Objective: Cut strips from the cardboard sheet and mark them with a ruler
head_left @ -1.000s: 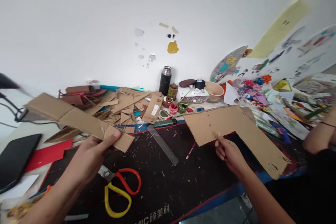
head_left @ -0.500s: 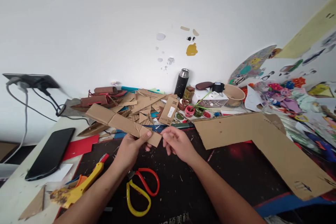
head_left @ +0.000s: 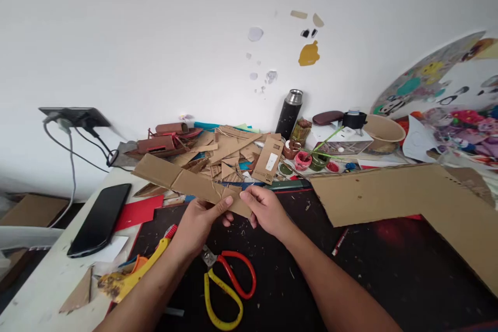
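A long creased cardboard strip (head_left: 190, 182) slants across the middle of the view above the dark mat. My left hand (head_left: 204, 220) is closed on its near part, thumb on top and fingers beneath. At the strip's right end my right hand (head_left: 268, 211) pinches the corner between thumb and fingers. Below the hands, scissors (head_left: 229, 290) with one red and one yellow handle lie on the mat; their blade tips are hidden by my left arm. Beyond the strip is a pile of cardboard scraps (head_left: 233, 148).
A large angled cardboard piece (head_left: 373, 192) covers the mat's right side, with a pencil (head_left: 340, 242) beside it. At left lie a black phone (head_left: 101, 220) and a yellow glue gun (head_left: 136, 272). Open paint pots (head_left: 303, 160) and a black flask (head_left: 290, 114) stand at the back.
My right hand has closed on the strip's right end, where before its fingers were just at the corner. The camera view has turned slightly left.
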Demonstrator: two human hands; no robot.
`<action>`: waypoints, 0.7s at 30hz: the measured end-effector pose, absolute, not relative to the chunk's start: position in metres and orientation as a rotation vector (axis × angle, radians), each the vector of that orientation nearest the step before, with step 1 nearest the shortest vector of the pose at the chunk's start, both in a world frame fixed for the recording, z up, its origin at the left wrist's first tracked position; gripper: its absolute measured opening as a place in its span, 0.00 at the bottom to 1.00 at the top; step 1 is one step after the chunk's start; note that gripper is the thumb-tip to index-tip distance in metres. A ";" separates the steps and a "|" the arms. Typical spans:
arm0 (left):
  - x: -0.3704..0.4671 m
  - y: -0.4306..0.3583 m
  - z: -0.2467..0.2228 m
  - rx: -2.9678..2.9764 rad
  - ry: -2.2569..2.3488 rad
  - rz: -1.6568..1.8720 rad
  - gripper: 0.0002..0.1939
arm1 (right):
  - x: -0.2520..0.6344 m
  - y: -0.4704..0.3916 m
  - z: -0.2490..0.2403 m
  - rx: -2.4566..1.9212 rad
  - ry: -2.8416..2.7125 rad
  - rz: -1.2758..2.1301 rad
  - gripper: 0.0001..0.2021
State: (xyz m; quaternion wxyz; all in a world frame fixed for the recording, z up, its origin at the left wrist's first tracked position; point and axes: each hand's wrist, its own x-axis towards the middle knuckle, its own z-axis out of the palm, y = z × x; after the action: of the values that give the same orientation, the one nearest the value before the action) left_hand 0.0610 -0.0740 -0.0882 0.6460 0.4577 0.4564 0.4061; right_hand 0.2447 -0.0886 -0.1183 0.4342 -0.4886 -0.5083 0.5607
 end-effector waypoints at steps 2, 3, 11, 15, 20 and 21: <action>0.061 -0.073 -0.088 0.980 1.054 0.928 0.23 | 0.251 -0.087 -0.123 -1.215 -1.237 1.403 0.28; 0.061 -0.072 -0.088 0.943 1.057 0.929 0.24 | 0.254 -0.086 -0.124 -1.206 -1.225 1.408 0.28; 0.055 -0.068 -0.087 0.927 1.045 0.911 0.24 | 0.263 -0.082 -0.122 -1.212 -1.292 1.370 0.26; 0.048 -0.066 -0.082 1.028 1.080 1.056 0.17 | 0.273 -0.085 -0.111 -1.244 -1.415 1.264 0.24; 0.040 -0.057 -0.074 0.926 1.083 1.323 0.11 | 0.302 -0.084 -0.093 -1.605 -1.589 0.628 0.21; 0.038 -0.056 -0.073 0.914 1.074 1.339 0.11 | 0.307 -0.083 -0.089 -1.682 -1.651 0.545 0.19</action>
State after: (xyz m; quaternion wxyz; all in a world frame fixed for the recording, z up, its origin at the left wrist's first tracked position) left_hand 0.0379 -0.0559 -0.0730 0.5632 0.3883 0.4565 0.5689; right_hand 0.3070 -0.0834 -0.0891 0.3536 -0.6503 -0.6384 0.2109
